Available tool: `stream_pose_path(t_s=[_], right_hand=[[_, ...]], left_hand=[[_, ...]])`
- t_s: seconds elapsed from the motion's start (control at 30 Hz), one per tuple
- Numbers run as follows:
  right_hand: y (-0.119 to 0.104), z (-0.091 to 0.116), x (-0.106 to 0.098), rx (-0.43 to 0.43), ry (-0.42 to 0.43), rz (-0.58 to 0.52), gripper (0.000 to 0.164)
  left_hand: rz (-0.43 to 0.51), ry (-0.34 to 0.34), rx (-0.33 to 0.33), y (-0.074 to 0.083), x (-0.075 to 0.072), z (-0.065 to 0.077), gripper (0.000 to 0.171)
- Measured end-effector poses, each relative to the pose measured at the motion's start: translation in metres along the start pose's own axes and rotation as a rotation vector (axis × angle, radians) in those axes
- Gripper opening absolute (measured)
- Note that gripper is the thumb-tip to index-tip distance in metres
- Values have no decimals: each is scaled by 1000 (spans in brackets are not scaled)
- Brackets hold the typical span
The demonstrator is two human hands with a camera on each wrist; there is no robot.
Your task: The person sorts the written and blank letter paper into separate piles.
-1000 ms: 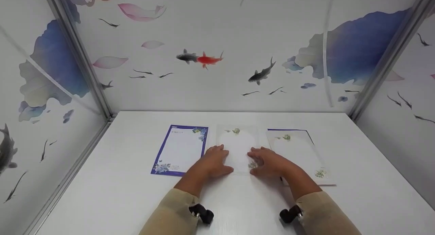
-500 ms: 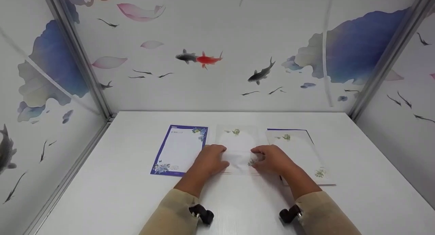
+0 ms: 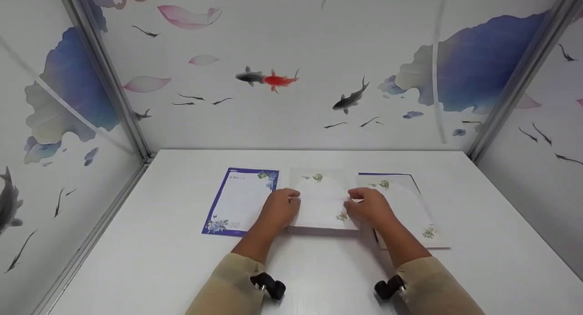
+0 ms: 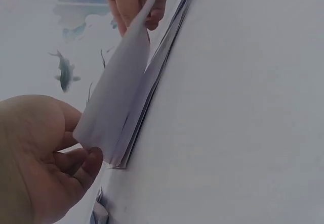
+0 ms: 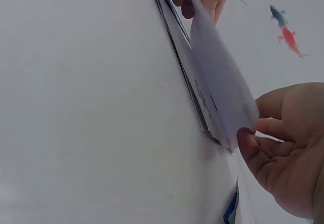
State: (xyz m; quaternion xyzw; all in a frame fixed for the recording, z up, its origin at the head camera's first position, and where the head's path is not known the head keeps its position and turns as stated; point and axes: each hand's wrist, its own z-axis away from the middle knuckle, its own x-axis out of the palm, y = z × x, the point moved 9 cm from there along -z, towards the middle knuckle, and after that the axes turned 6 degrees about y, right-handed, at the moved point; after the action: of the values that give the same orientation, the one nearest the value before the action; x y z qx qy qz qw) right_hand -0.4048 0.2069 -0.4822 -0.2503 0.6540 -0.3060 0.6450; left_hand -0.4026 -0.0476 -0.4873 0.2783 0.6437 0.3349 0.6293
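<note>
Both my hands hold a thin whitish sheet of paper (image 3: 319,203), printed with small green plant motifs, in the middle of the head view. My left hand (image 3: 280,210) pinches its left edge between thumb and fingers. Its right edge is pinched by my right hand (image 3: 371,210). In the left wrist view the sheet (image 4: 116,92) bows and stands tilted above other layered sheets (image 4: 154,85) on the table. The right wrist view shows the same bowed sheet (image 5: 223,77), its lower edge close to those layers.
On the left lies a purple-bordered sheet (image 3: 241,201) with blue flowers in two corners. Right of the held paper, another plant-printed sheet (image 3: 401,210) lies over something dark-edged. A white table (image 3: 309,278) bears them all, with patterned walls (image 3: 291,114) around it.
My fingers have gone from lying at the sheet's sides to pinching them. The sheet's near part has come up off the layers, and my hands have moved slightly away from me.
</note>
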Motion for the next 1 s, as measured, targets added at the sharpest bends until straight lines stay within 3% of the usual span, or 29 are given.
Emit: stream_pose_path(t_s=[0.17, 0.3, 0.67, 0.87, 1.0], right_hand=[[7, -1, -3, 70, 7, -57, 58], [9, 0, -3, 82, 12, -87, 56], [11, -1, -6, 134, 6, -172, 44], [21, -1, -19, 125, -16, -259, 47], [31, -1, -35, 147, -27, -301, 48]], left_hand=[[88, 71, -75, -6, -8, -2, 40], [121, 75, -107, -9, -10, -1, 43], [160, 73, -91, -7, -12, 0, 41], [214, 57, -117, 2, -1, 6, 40], [218, 61, -85, 14, 8, 8, 40]])
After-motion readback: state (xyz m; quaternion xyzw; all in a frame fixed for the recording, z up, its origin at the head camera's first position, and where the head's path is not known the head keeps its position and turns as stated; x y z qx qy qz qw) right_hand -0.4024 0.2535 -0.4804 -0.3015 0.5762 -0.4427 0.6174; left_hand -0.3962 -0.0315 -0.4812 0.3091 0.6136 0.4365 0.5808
